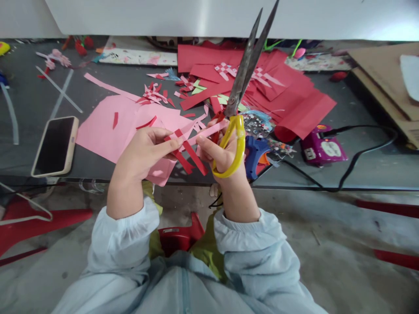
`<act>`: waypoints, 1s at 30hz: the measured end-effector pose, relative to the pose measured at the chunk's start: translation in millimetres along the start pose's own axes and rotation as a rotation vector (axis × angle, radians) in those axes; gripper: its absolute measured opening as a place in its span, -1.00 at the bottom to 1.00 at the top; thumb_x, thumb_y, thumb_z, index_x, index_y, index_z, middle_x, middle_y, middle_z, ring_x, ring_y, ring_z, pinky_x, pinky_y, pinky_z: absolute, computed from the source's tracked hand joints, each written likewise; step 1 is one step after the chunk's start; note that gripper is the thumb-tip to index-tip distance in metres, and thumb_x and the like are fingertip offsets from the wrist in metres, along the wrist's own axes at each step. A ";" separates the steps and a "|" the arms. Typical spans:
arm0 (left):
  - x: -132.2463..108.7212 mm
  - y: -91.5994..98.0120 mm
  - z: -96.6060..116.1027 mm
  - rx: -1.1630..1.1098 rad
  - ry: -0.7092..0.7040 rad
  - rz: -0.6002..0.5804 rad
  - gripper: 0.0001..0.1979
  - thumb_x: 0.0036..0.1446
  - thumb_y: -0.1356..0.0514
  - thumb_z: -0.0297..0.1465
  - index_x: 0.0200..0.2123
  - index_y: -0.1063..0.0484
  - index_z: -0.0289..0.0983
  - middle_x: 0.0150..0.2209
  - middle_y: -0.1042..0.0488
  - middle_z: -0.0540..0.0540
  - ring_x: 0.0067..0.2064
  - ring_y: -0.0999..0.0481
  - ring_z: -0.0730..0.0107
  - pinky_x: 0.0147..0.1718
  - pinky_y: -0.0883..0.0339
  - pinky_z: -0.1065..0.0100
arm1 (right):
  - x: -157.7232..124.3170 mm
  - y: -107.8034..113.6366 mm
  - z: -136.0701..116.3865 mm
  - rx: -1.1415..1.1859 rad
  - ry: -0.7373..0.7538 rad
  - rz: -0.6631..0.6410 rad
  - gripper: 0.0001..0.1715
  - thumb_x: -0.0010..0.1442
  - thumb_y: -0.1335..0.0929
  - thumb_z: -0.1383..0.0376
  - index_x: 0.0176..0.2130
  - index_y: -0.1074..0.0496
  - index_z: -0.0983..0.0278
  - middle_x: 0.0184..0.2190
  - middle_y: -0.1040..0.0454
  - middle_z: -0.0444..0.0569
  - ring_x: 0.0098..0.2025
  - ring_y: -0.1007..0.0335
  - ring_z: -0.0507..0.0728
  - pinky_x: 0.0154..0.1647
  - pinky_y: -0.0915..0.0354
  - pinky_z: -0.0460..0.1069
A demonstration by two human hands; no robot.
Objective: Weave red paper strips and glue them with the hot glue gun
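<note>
Between thumb and fingers, my left hand pinches a small weave of red and pink paper strips, whose red ends hang toward the table's front edge. My right hand is closed on the pink strip that runs out of the weave. Scissors with yellow and red handles hang on that same hand, their blades pointing up and away, slightly apart. Below the hands lie pink paper sheets and paper scraps.
Red paper sheets are piled at the back, with woven pieces on top. A phone lies at left. To the right are a blue tool, a purple box with a black cable, and cardboard. A red stool is below.
</note>
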State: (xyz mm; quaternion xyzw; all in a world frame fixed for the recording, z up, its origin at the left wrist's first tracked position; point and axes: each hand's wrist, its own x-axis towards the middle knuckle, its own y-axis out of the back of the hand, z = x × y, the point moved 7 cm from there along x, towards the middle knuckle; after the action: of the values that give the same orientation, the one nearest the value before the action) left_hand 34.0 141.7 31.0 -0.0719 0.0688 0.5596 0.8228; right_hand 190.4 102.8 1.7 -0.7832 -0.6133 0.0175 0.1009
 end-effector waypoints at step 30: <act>-12.0 33.2 26.0 -1.032 0.034 0.244 -0.61 0.40 0.06 -0.44 -0.50 -0.34 -0.31 -0.66 -0.45 0.07 -0.68 -0.41 0.69 -0.72 -0.24 0.70 | -28.9 -45.9 13.5 0.201 -0.209 -0.711 -0.46 0.10 -0.45 -0.05 -0.13 -0.25 0.21 -0.46 -0.05 -0.26 -0.54 0.08 -0.11 -0.59 0.07 -0.14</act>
State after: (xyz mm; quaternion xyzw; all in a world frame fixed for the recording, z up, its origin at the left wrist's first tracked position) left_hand -0.4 147.9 57.4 -0.4679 -0.1943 0.6111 0.6082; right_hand 137.2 87.2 -6.1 -0.5019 -0.8488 0.1214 0.1140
